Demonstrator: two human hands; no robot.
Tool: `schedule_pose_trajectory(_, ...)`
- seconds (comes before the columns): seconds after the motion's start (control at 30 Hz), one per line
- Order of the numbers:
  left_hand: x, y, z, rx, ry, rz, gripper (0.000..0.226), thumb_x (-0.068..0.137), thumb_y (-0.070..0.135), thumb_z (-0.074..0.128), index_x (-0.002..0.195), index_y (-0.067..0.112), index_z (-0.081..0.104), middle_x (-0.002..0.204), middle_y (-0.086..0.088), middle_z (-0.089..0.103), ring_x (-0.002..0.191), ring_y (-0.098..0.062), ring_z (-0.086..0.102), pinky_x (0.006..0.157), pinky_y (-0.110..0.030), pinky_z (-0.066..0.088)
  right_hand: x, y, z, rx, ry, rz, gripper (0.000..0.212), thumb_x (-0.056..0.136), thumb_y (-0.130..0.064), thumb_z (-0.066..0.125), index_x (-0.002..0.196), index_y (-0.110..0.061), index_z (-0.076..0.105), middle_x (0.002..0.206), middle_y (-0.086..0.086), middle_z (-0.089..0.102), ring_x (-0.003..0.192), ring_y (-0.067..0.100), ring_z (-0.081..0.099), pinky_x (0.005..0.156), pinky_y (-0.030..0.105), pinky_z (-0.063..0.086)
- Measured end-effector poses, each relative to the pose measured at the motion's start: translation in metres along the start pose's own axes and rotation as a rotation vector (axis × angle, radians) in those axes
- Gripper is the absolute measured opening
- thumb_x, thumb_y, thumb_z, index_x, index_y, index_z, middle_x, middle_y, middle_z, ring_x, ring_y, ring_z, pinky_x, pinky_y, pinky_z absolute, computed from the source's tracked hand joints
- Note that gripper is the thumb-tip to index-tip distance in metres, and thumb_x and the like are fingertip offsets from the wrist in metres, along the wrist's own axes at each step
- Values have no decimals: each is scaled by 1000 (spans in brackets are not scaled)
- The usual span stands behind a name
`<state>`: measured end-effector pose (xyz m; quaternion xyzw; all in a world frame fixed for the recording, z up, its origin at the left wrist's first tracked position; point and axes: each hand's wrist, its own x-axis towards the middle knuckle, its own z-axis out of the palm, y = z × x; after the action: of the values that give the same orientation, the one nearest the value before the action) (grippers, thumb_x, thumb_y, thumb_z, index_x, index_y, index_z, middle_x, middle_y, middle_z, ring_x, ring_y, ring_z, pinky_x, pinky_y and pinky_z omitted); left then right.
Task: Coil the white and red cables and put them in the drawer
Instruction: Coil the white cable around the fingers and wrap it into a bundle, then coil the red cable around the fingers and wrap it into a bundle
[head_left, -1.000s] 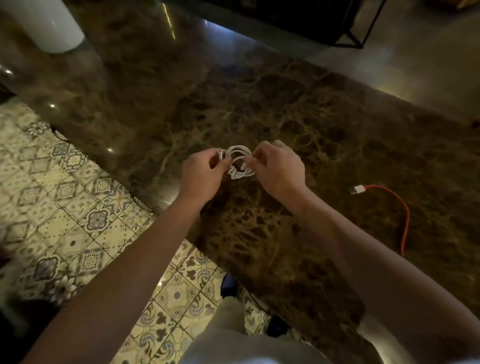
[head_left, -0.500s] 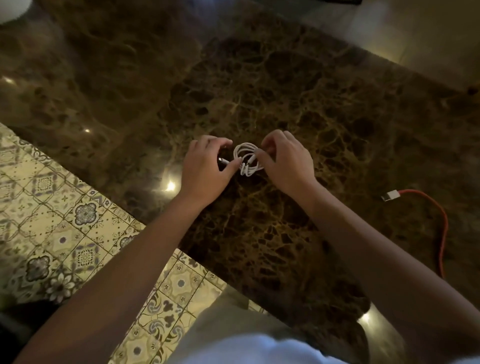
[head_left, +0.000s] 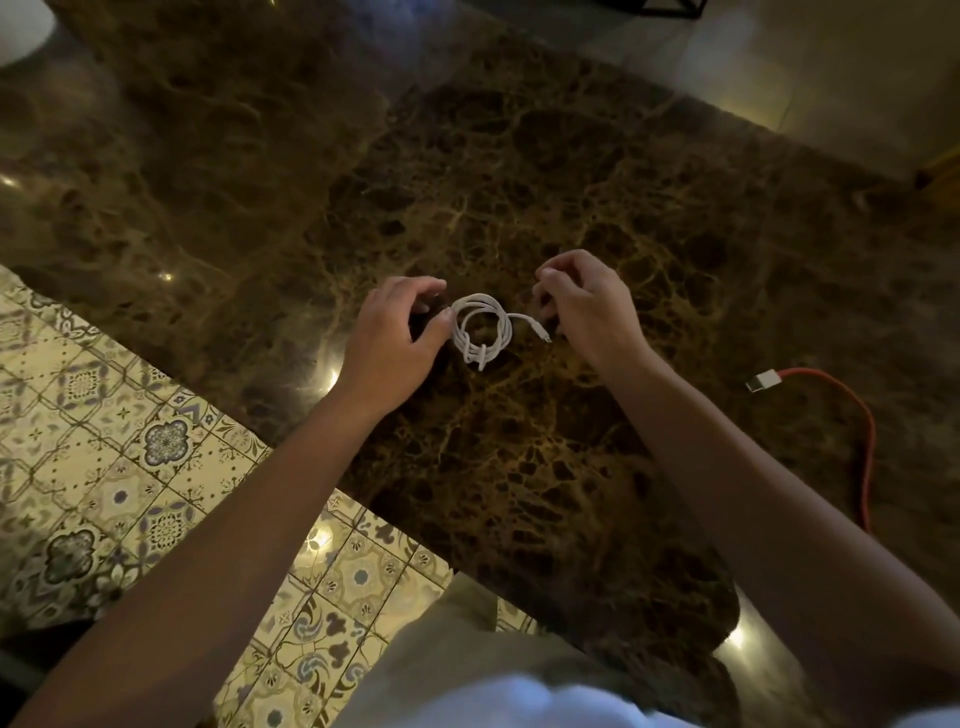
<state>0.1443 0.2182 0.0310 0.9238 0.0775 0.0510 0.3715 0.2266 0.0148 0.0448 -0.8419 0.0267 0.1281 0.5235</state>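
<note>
I see the white cable (head_left: 480, 332) lying coiled on the dark marbled bench (head_left: 519, 182), just left of the frame's centre. Its loops form a small ring with a wrapped knot of strands at the lower edge, and one short end runs off to the right, ending in a connector (head_left: 543, 335) flat on the stone.

My left hand (head_left: 397, 338) sits at the left side of the coil. Its fingers are curled over and the thumb tip touches the ring's left edge; from this angle I cannot tell whether it actually pinches the strands or only rests against them.

My right hand (head_left: 587, 306) is to the right of the coil, fingers loosely bent with the tips pointing down toward the loose end. It looks close to the connector, yet I cannot tell whether it has hold of anything.

The red cable (head_left: 865, 441) lies uncoiled at the right side of the frame, well apart from the white one. Its pale plug (head_left: 762, 380) points left and the cord curves down the right edge of the bench.

Patterned floor tiles (head_left: 130, 441) fill the lower left of the frame, beside the bench's edge. The light is dim, with small bright reflections on the polished stone.
</note>
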Motion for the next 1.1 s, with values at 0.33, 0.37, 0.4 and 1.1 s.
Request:
schedule_pose_trajectory(0.33,-6,8,-6,-114,11,16,32,100,13,63,131,18,64,125,6,58,105,-3,59,85,-4,45,-8,4,-7,-89,12,-42,10,101,-26,59,107,-22,66,96,-8,69,87,11,71,67,23,57)
schedule_pose_trajectory(0.37,-7,8,-5,-122,15,22,32,100,12,61,131,18,64,125,6,57,105,-1,59,85,-4,45,-9,4,-9,-91,17,-43,10,101,-25,59,108,-22,66,97,-9,69,87,10,70,65,20,55)
schedule_pose_trajectory(0.4,-7,8,-5,-122,23,29,32,100,10,60,130,18,64,125,6,56,106,-2,59,85,-5,46,-9,4,-10,-91,19,-43,10,102,-25,59,109,-22,66,97,-9,68,87,10,69,63,17,52)
schedule_pose_trajectory(1.1,-15,134,71,-37,-26,526,29,98,20,60,124,9,68,134,-9,59,128,-19,51,107,-5,29,-121,90,-196,-488,466,111,42,97,-27,64,137,-13,61,144,8,54,135,26,49,112,39,41)
